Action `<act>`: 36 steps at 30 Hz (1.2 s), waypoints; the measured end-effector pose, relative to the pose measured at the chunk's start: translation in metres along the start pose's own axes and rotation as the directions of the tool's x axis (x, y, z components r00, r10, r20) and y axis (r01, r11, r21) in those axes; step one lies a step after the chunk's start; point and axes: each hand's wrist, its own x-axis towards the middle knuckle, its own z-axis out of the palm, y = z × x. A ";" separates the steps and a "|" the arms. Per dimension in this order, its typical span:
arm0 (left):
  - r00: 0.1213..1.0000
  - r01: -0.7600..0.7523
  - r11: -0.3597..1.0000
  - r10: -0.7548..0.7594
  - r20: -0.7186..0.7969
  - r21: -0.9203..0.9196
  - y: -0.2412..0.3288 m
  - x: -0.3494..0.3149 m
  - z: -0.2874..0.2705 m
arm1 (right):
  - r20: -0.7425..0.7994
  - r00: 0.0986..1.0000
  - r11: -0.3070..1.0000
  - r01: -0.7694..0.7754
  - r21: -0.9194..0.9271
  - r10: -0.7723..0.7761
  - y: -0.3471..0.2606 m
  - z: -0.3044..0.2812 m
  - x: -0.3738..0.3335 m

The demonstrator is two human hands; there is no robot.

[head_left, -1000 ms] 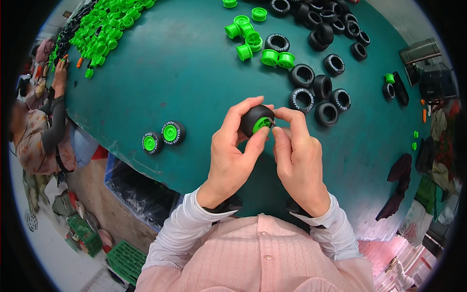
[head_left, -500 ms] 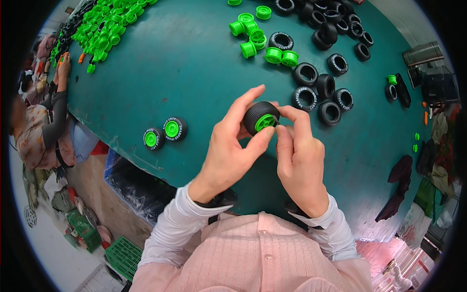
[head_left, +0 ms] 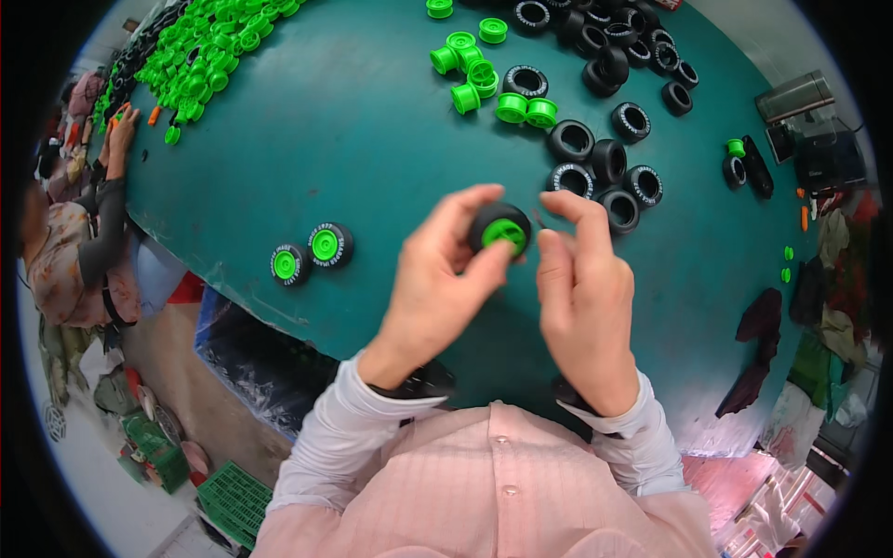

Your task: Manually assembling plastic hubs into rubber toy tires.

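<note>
My left hand [head_left: 442, 279] is closed around a small toy wheel, a black rubber tyre [head_left: 482, 229] on a bright green rim [head_left: 507, 234]. Its thumb presses against the green face and the fingers wrap the far side of the tyre. Just right of the wheel is my right hand [head_left: 586, 288], a little apart from it, thumb and forefinger parted and the other fingers curled. A tiny dark sliver shows between its fingertips, too blurred to name. Two wheels with tyres fitted, one wheel [head_left: 286, 266] beside another wheel [head_left: 326, 245], lie on the table to the left.
The green table [head_left: 372, 139] carries loose green rims [head_left: 479, 74] and black tyres [head_left: 609, 160] beyond my hands. A large heap of green rims [head_left: 200, 56] lies far left, near another person [head_left: 79, 242]. Dark cloth [head_left: 758, 344] lies at the right edge.
My right hand has drawn back to the right, off the wheel, and its thumb and forefinger have parted. My left hand still holds the wheel. The whole view has shifted slightly.
</note>
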 end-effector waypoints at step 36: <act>0.986 -0.168 0.975 0.167 0.020 0.148 -0.015 -0.002 0.009 | -0.018 0.989 0.973 0.140 -0.183 -0.146 0.020 0.014 -0.006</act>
